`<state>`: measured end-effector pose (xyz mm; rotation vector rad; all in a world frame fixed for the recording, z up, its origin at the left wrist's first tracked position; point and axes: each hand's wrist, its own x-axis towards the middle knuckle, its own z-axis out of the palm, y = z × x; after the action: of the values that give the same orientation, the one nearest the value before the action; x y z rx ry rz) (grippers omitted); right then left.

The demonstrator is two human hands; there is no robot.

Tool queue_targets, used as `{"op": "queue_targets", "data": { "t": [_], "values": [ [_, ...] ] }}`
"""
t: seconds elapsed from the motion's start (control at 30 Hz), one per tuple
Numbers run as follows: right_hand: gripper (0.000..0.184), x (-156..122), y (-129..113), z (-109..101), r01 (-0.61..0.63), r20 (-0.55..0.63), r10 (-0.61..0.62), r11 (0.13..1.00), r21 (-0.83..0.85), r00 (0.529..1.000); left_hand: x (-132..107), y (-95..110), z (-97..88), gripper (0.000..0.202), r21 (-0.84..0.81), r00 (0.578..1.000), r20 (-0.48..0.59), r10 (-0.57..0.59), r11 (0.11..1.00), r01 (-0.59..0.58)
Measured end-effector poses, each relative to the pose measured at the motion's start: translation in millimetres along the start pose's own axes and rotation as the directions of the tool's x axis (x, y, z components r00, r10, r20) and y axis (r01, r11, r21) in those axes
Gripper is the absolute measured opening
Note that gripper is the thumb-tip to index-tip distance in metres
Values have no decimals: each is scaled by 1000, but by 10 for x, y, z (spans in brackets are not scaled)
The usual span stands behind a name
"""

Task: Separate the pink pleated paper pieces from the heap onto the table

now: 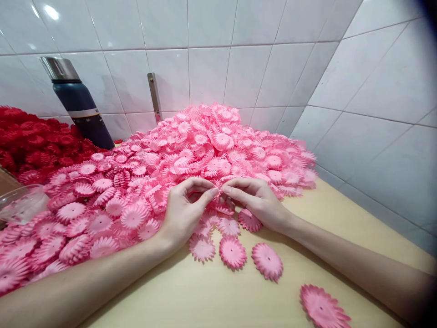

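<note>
A big heap of pink fabric flower petals [205,146] covers the pale wooden table [218,296]. My left hand [184,209] and my right hand [254,198] meet at the heap's front edge, fingertips pinched together over a pink petal. What sits between the fingertips is too small to make out clearly. Several loose pink petals [232,251] lie just below my hands, and one more pink petal [322,307] lies apart at the lower right.
A heap of red petals [30,146] lies at the back left. A dark blue flask with a steel cap [77,102] stands against the white tiled wall. A clear plastic container [20,202] sits at the left edge. A tiled wall closes the right side.
</note>
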<state>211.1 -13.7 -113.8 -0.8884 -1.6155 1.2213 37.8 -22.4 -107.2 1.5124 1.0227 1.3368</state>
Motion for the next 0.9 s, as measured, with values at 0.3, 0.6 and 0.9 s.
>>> {"op": "queue_targets", "data": {
  "t": [0.3, 0.6, 0.9],
  "values": [
    [21, 3, 17, -8, -11, 15, 11, 1000, -1, 1000, -15, 26, -1, 9, 32, 1000, 0, -12, 999, 12],
    [21, 4, 17, -4, -18, 13, 18, 1000, -23, 1000, -11, 45, 4, 11, 14, 1000, 23, -21, 1000, 21],
    [22, 7, 41, -22, -41, 39, 39, 998, 52, 998, -17, 58, 9, 6, 54, 1000, 16, -16, 998, 15]
  ]
}}
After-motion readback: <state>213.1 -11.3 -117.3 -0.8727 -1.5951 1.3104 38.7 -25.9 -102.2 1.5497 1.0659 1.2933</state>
